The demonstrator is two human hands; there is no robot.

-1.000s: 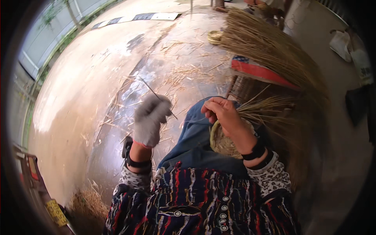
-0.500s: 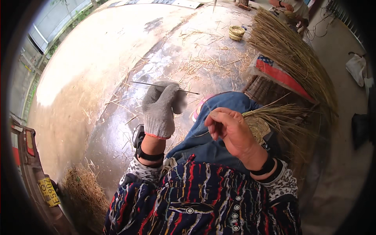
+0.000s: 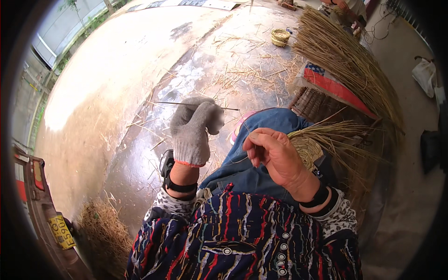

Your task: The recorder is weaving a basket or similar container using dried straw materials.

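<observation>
My left hand [image 3: 192, 130], in a grey knitted glove with a red cuff, grips a long thin metal needle [image 3: 168, 103] held crosswise, with its eye toward my right. My bare right hand [image 3: 275, 156] is closed in a pinch on a fine thread [image 3: 245, 129], faint against the floor, below and right of the needle's eye. Behind it, a round coiled straw piece [image 3: 311, 151] with loose stalks [image 3: 340, 135] fanning out rests by my jeans-clad leg [image 3: 263, 118].
A large straw bundle [image 3: 340, 51] lies at the right over a red, white and blue sack [image 3: 331, 91] and a wicker object [image 3: 308, 101]. Beyond are a small woven basket [image 3: 280, 38] and another person [image 3: 345, 11]. A vehicle part [image 3: 37, 182] and straw heap [image 3: 100, 228] stand at lower left.
Over the last second my gloved left hand has turned the needle from steeply slanted to nearly horizontal. My right hand sits slightly lower and further right in view.
</observation>
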